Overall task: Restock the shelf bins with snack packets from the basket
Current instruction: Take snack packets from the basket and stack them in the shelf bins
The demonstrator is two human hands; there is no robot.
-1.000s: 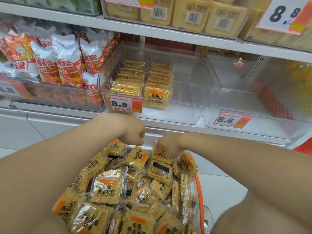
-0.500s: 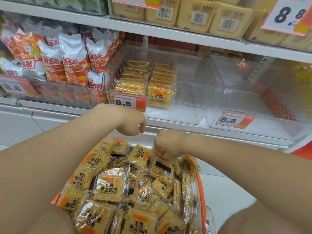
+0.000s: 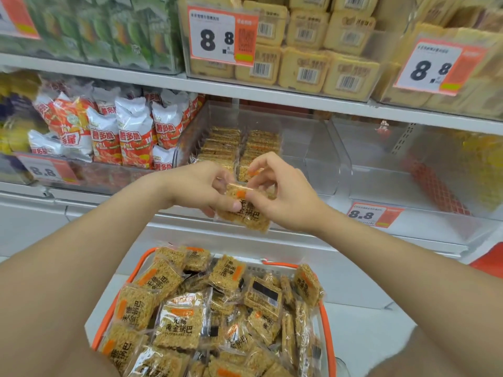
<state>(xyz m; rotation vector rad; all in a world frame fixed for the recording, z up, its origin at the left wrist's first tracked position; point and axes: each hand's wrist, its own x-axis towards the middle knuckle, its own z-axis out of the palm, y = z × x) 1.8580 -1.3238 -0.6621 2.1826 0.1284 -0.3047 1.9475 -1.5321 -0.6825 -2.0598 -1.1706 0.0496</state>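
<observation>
Head view, shelf restocking. The left hand (image 3: pixel 201 186) and right hand (image 3: pixel 283 197) meet in mid-air above the far edge of the basket (image 3: pixel 135 269), in front of the bin (image 3: pixel 313 148). Between them they grip a small stack (image 3: pixel 245 214) of clear-wrapped golden snack squares. The left thumb presses on the stack's near face and the other left fingers curl behind it. The right thumb and fingers pinch its top right edge beside an orange label. How many squares the stack holds cannot be told.

The basket, orange-rimmed, sits near and low in the scene, heaped with loose packets (image 3: pixel 177 319) of the same snack lying at all angles.

The bin is clear plastic and stands on the middle shelf. Two rows (image 3: pixel 226 142) of the same packets stand on edge in its left part, partly hidden by the hands. A second clear bin (image 3: pixel 408 170) stands just right of it, with an "8.8" tag (image 3: pixel 373 214) on its front.

Left of the bins, red-and-white bags (image 3: pixel 130 137) fill another bin. On the upper shelf (image 3: pixel 109 69), pale yellow boxes (image 3: pixel 307 69) with barcodes sit behind a large "8.8" sign (image 3: pixel 217 36).
</observation>
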